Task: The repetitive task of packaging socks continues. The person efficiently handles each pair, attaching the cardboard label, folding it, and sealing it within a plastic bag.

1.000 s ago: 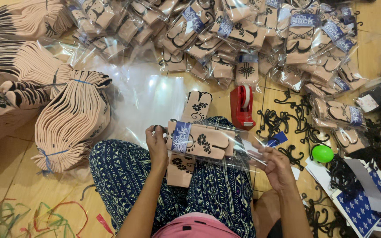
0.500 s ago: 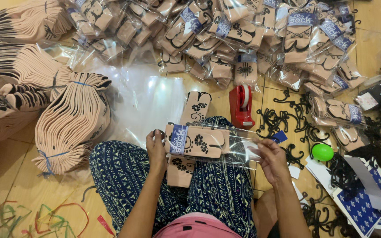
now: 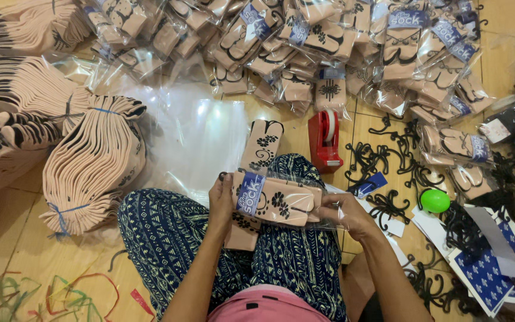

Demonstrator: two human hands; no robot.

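Observation:
Over my lap, both hands hold a pair of beige socks (image 3: 281, 203) with black flower prints and a blue paper band, inside a clear plastic bag. My left hand (image 3: 222, 200) grips the banded end. My right hand (image 3: 344, 214) pinches the bag's open end, folded in close against the socks. More loose beige socks (image 3: 262, 146) lie on my knees beneath the packet.
A red tape dispenser (image 3: 324, 140) stands on the wooden floor ahead. Clear empty bags (image 3: 195, 134) lie to its left, tied sock bundles (image 3: 90, 164) further left. Bagged socks (image 3: 329, 36) are heaped at the top. Black hooks (image 3: 388, 164), a green ball (image 3: 434, 201) and blue cards (image 3: 484, 277) lie right.
My right hand has moved left along the clear bag, from its outstretched end to close against the socks. My left hand has stayed on the banded end.

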